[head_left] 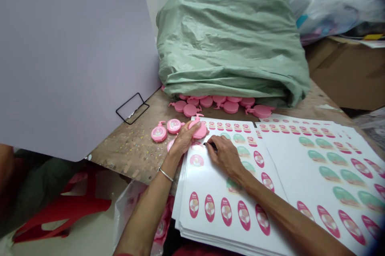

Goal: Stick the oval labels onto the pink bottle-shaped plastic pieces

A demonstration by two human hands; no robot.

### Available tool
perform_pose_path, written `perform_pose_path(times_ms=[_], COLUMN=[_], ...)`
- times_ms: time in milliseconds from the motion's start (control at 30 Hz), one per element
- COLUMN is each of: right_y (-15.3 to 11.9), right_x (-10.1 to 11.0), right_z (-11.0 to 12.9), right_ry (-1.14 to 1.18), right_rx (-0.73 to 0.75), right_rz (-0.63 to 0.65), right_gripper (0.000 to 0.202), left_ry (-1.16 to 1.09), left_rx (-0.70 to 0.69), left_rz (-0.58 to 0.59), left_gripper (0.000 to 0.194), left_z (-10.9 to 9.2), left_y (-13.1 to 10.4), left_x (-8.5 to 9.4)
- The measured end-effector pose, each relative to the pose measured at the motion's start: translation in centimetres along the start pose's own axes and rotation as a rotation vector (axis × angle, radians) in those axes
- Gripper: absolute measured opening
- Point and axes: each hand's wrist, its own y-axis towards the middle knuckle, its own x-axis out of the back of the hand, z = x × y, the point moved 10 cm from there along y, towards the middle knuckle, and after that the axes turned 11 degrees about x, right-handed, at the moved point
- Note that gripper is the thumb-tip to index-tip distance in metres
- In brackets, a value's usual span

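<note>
L hand [181, 142] grasps pink round plastic bottle [199, 131], pump [197, 116] twd far side; R hand [225, 154] is just right, on white paper sticker sheet [212, 177], grip I cannot tell.

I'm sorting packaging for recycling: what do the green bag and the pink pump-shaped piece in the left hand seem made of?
The green bag looks like thin plastic film, faintly glossy, judging by its creases, though coated fabric is possible. The pink piece in the left hand is probably molded plastic: smooth, evenly colored.
</note>
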Motion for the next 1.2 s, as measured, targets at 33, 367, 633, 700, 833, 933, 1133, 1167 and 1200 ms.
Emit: perform_pose_path(times_ms=[33, 367, 633, 700, 833, 933, 1133, 1167, 1200], right_y=[0.0, 0.5, 0.4, 0.4, 0.3, 0.3, 0.6, 0.6, 0.5], right_x=[-0.1, 1.0, 0.2, 0.1, 0.4, 0.2, 0.9, 1.2, 1.6], right_z=[-0.1, 1.9, 1.5, 1.8, 1.0, 0.5, 1.5, 2.0, 2.6], right_ry=[0.008, -0.129, -0.151, -0.126, -0.177, -0.159, -0.059, -0.043, -0.017], right_rx=[-0.007, 0.125, 0.075, 0.095, 0.046, 0.037, 0.073, 0.097, 0.127], right_rz=[0.0, -0.05, -0.01, -0.015, -0.049, -0.033, -0.082, -0.102, -0.123], right_gripper=[0.009, 0.016, 0.015, 0.017, 0.014, 0.014, 0.018, 0.018, 0.018], left_ry=[-0.003, -0.002, -0.006, 0.002, 0.011, 0.007, -0.01, -0.014, -0.018], left_rx=[-0.004, 0.013, 0.012, 0.017, 0.023, 0.019, 0.03, 0.035, 0.04], left_rz=[0.001, 0.026, 0.025, 0.037, 0.067, 0.071, 0.072, 0.073, 0.073], left_gripper=[0.032, 0.03, 0.029, 0.028, 0.028, 0.027, 0.025, 0.025, 0.027], left_z=[0.0, 0.3, 0.3, 0.3, 0.3, 0.3, 0.3, 0.3, 0.3], left_y=[0.0, 0.3, 0.4, 0.3, 0.3, 0.3, 0.5, 0.6, 0.6], left_x=[0.0, 0.1, 0.3, 0.3, 0.2, 0.3, 0.3, 0.3, 0.3])
